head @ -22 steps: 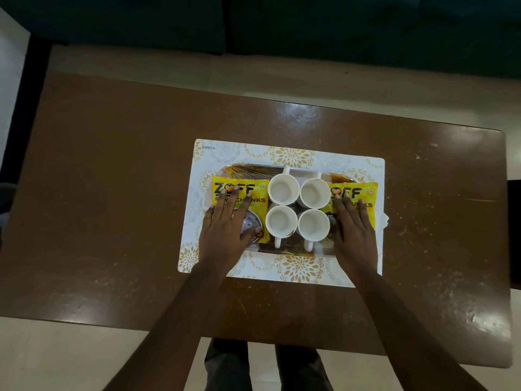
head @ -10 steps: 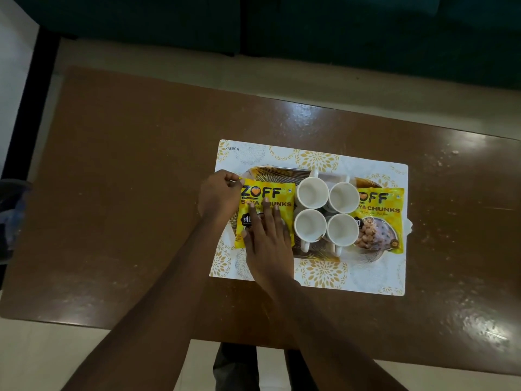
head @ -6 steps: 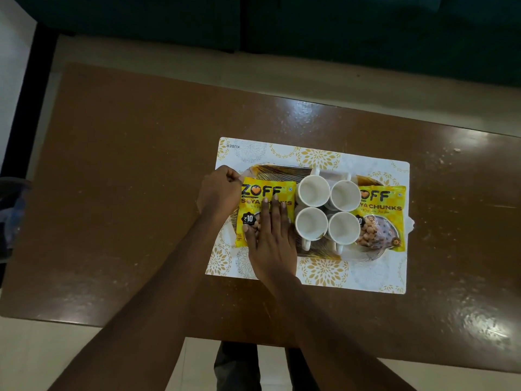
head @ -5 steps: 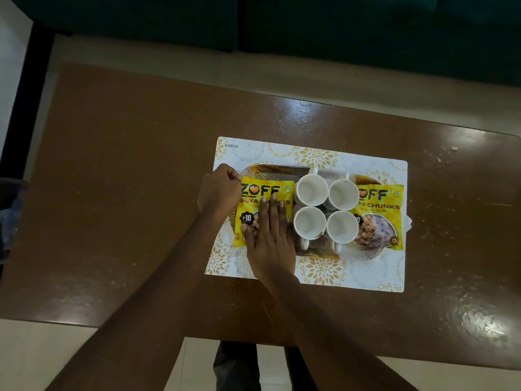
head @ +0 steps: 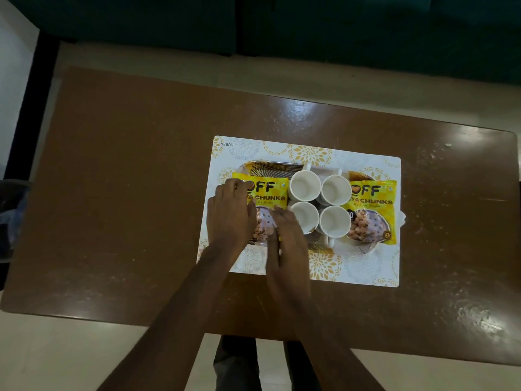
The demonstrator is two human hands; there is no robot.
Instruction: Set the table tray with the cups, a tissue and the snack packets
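A gold-patterned tray (head: 272, 167) lies on a white placemat (head: 366, 266). Several white cups (head: 305, 185) stand in a block at its middle. A yellow snack packet (head: 269, 193) lies on the tray's left end and a second one (head: 370, 206) on its right end. My left hand (head: 229, 217) rests flat on the left part of the left packet, fingers straight. My right hand (head: 287, 244) touches that packet's lower right edge next to the cups. A white corner (head: 402, 219), perhaps the tissue, sticks out to the right of the right packet.
The placemat sits right of centre on a glossy brown table (head: 127, 193). A dark sofa (head: 310, 24) runs along the far side. My legs (head: 236, 362) show below the near table edge.
My left hand has uncurled from the tray's left edge and now lies flat on the left packet. My right hand has slid off the packet's top to its lower right edge.
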